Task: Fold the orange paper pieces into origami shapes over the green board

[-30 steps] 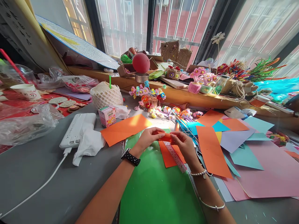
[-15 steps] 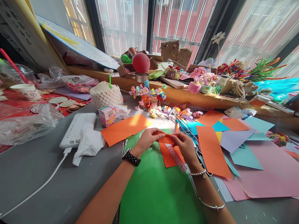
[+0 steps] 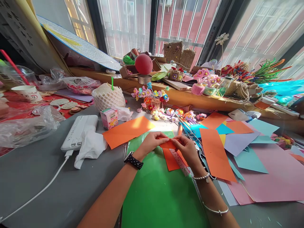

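Observation:
A small piece of orange paper (image 3: 168, 144) is pinched between both hands above a green mat (image 3: 163, 196). My left hand (image 3: 153, 142) grips its left side, thumb and fingers closed along the upper edge. On the right side my right hand (image 3: 186, 148) pinches the same piece, its fingertips close to the left ones. Below the hands another orange paper (image 3: 171, 161) lies on the mat, partly covered by a patterned ruler (image 3: 180, 163). Scissors (image 3: 203, 158) lie beside my right wrist, largely hidden by it.
Orange, blue, lilac and pink sheets (image 3: 273, 174) spread to the right. An orange sheet (image 3: 128, 130) lies at the left beyond the mat. A white power bank (image 3: 79, 131) with a cable, a crumpled tissue (image 3: 91, 147) and a small box (image 3: 109, 118) are on the left. Craft flowers (image 3: 152, 98) stand behind.
The fingers of both hands have drawn closer together on the small orange paper. My right hand has shifted slightly left. The things around look the same.

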`<control>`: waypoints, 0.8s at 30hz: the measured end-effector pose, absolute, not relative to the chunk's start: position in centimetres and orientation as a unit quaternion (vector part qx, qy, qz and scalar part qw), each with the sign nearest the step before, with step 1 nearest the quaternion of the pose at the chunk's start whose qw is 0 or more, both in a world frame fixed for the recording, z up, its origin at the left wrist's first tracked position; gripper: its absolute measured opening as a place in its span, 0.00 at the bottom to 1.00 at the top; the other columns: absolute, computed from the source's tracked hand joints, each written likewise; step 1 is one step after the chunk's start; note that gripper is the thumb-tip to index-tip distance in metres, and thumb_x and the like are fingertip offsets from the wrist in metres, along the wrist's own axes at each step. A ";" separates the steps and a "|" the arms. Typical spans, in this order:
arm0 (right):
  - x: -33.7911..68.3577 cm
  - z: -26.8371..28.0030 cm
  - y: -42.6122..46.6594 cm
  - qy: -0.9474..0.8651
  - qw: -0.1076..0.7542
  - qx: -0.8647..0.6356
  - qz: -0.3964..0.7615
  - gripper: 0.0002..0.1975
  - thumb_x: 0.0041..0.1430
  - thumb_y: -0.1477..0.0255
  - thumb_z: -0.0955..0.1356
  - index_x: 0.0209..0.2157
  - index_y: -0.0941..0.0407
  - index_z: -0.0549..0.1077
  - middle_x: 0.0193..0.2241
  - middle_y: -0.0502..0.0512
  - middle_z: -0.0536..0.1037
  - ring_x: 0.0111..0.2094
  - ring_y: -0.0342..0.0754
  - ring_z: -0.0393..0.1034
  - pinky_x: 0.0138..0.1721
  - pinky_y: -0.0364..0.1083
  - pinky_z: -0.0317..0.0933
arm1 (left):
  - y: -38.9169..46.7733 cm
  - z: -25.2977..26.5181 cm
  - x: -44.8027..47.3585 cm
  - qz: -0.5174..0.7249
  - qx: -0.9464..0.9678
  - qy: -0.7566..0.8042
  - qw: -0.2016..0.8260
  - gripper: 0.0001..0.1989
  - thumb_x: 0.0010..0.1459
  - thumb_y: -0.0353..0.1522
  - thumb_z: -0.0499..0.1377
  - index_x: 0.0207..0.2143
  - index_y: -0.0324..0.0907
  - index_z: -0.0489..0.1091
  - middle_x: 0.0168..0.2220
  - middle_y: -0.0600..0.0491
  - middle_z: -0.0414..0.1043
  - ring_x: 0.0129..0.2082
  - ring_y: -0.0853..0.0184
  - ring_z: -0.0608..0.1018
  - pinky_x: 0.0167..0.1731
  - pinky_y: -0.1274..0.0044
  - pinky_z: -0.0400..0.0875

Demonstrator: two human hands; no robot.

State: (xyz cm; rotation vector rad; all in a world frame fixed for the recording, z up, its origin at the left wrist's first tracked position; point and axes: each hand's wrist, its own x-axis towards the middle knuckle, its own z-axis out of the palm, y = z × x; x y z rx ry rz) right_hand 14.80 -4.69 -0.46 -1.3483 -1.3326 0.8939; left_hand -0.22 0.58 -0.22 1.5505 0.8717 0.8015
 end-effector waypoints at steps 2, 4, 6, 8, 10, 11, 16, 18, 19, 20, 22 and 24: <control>14.7 -0.5 -4.7 -0.550 0.501 -0.554 0.373 0.10 0.47 0.65 0.66 0.26 0.59 0.70 0.19 0.49 0.70 0.17 0.39 0.62 0.19 0.39 0.56 | 0.6 -0.4 -0.3 0.343 0.660 0.368 0.558 0.13 0.42 0.38 0.60 0.27 0.36 0.71 0.28 0.50 0.72 0.30 0.67 0.71 0.30 0.80 0.63; 14.7 -0.5 -4.7 -0.547 0.502 -0.552 0.379 0.10 0.46 0.65 0.66 0.26 0.59 0.70 0.20 0.49 0.70 0.18 0.39 0.62 0.19 0.38 0.56 | 0.7 -0.4 -0.3 0.345 0.660 0.368 0.557 0.13 0.42 0.38 0.60 0.26 0.36 0.71 0.27 0.50 0.72 0.29 0.67 0.71 0.29 0.80 0.63; 14.7 -0.5 -4.8 -0.546 0.501 -0.549 0.387 0.10 0.46 0.65 0.66 0.26 0.59 0.70 0.19 0.49 0.70 0.18 0.39 0.62 0.19 0.38 0.56 | 0.6 -0.4 -0.3 0.346 0.661 0.367 0.556 0.12 0.42 0.38 0.60 0.26 0.36 0.72 0.27 0.50 0.72 0.29 0.67 0.71 0.28 0.80 0.63; 14.8 -0.4 -4.8 -0.545 0.499 -0.551 0.388 0.10 0.46 0.65 0.66 0.26 0.59 0.70 0.19 0.49 0.70 0.18 0.39 0.62 0.19 0.38 0.56 | 0.6 -0.4 -0.2 0.347 0.663 0.369 0.552 0.12 0.42 0.38 0.60 0.26 0.36 0.72 0.26 0.51 0.72 0.28 0.68 0.71 0.27 0.80 0.63; 14.8 -0.3 -4.8 -0.540 0.499 -0.559 0.383 0.10 0.46 0.65 0.66 0.25 0.59 0.70 0.17 0.48 0.69 0.17 0.38 0.61 0.18 0.38 0.55 | 0.5 -0.3 -0.2 0.348 0.665 0.376 0.543 0.13 0.42 0.38 0.60 0.25 0.36 0.72 0.25 0.51 0.71 0.27 0.69 0.71 0.26 0.81 0.62; 14.9 -0.3 -4.7 -0.536 0.500 -0.563 0.382 0.11 0.46 0.65 0.66 0.24 0.59 0.70 0.16 0.48 0.68 0.16 0.38 0.60 0.18 0.38 0.54 | 0.5 -0.3 -0.2 0.349 0.665 0.384 0.537 0.13 0.41 0.38 0.60 0.25 0.36 0.72 0.24 0.52 0.71 0.26 0.69 0.70 0.25 0.81 0.62; 15.1 -0.5 -4.5 -0.510 0.504 -0.569 0.402 0.12 0.43 0.64 0.68 0.23 0.60 0.71 0.15 0.47 0.67 0.15 0.37 0.59 0.17 0.38 0.53 | 0.7 -0.4 -0.2 0.354 0.654 0.416 0.522 0.14 0.39 0.39 0.60 0.22 0.36 0.72 0.20 0.53 0.69 0.22 0.71 0.68 0.21 0.81 0.61; 15.2 -0.5 -4.4 -0.499 0.503 -0.572 0.413 0.12 0.43 0.64 0.68 0.23 0.60 0.71 0.15 0.47 0.67 0.16 0.37 0.59 0.18 0.38 0.53 | 0.7 -0.4 -0.2 0.346 0.648 0.419 0.534 0.15 0.39 0.40 0.60 0.23 0.36 0.72 0.20 0.53 0.70 0.22 0.70 0.69 0.22 0.81 0.62; 15.3 -0.5 -4.3 -0.491 0.504 -0.573 0.420 0.12 0.42 0.64 0.68 0.22 0.60 0.71 0.15 0.48 0.67 0.16 0.37 0.59 0.18 0.38 0.54 | 0.7 -0.3 -0.2 0.341 0.645 0.421 0.539 0.15 0.38 0.40 0.60 0.24 0.36 0.72 0.21 0.52 0.70 0.23 0.70 0.69 0.22 0.81 0.62; 15.4 -0.6 -4.3 -0.482 0.507 -0.573 0.428 0.12 0.42 0.64 0.68 0.22 0.60 0.71 0.15 0.47 0.67 0.16 0.37 0.59 0.18 0.38 0.54 | 0.7 -0.2 -0.2 0.337 0.642 0.423 0.544 0.15 0.38 0.40 0.61 0.24 0.36 0.73 0.22 0.52 0.71 0.23 0.69 0.69 0.23 0.80 0.63; 15.5 -0.6 -4.3 -0.464 0.514 -0.570 0.443 0.12 0.41 0.65 0.69 0.21 0.60 0.71 0.15 0.47 0.67 0.15 0.37 0.58 0.19 0.38 0.54 | 0.7 0.0 -0.3 0.331 0.637 0.426 0.551 0.16 0.38 0.40 0.61 0.25 0.36 0.73 0.23 0.52 0.71 0.24 0.70 0.69 0.24 0.80 0.64; 15.6 -0.6 -4.3 -0.449 0.521 -0.566 0.454 0.11 0.39 0.65 0.69 0.21 0.60 0.71 0.16 0.47 0.67 0.16 0.36 0.59 0.19 0.38 0.55 | 0.6 0.2 -0.3 0.327 0.634 0.427 0.556 0.16 0.38 0.40 0.61 0.25 0.37 0.73 0.23 0.52 0.71 0.23 0.70 0.69 0.24 0.81 0.64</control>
